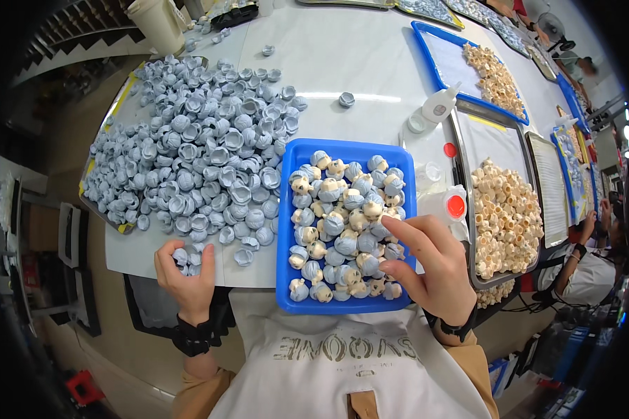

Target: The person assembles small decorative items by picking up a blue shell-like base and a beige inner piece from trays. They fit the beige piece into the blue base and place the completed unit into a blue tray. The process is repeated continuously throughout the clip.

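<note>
The left hand point(186, 269), at lower left of the frame, curls its fingers around a few blue caps point(189, 257) at the near edge of the big cap pile point(196, 153). The right hand point(433, 269), lower centre-right, has its fingers apart, index tip touching the joined pieces point(342, 223) in the blue tray point(285, 230) at its right rim. Bare white table point(356, 56) lies open above the tray. A steel tray point(461, 209) of cream pieces sits just right of it.

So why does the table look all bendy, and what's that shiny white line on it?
Head view: the fisheye lens curves the white table toward the dark rim; the streak is lamp glare; the blue tray and both hands look sharp.
</note>
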A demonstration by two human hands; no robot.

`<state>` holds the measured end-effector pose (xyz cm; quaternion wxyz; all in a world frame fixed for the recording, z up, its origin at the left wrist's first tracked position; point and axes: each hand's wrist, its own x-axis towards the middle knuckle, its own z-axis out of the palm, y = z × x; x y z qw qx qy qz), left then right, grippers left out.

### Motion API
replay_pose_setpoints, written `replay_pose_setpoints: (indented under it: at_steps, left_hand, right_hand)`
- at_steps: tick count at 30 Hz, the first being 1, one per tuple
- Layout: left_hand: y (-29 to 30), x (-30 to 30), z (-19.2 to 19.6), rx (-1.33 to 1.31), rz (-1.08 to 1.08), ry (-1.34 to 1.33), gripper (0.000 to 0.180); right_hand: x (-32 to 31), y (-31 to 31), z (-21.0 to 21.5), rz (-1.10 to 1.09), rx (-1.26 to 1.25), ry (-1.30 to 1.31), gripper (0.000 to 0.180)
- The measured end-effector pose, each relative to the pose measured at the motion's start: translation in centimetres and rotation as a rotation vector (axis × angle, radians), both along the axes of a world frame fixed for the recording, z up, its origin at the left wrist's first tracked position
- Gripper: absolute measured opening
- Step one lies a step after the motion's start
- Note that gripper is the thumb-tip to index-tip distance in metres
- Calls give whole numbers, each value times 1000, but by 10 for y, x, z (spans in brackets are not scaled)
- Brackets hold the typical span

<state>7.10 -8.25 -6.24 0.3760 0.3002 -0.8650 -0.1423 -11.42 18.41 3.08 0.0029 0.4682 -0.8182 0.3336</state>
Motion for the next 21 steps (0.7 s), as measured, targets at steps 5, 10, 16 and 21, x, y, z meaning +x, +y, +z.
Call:
replay_pose_setpoints:
  at_steps: [5,10,16,21]
  left_hand:
    - [-7,-2,3,22,-20,-35,26]
    - [-6,-11,7,80,-45,-10,16]
    - [-4,-15,3,133,40,5,21]
    - [-7,-16,6,193,43,33,17]
  right_hand:
    - [-2,2,1,6,-30,33,42]
    - [-2,34,11,-23,-78,-38,41]
    - [-38,135,15,-1051,-350,300,20]
    - [-44,169,3,-1020,281,117,24]
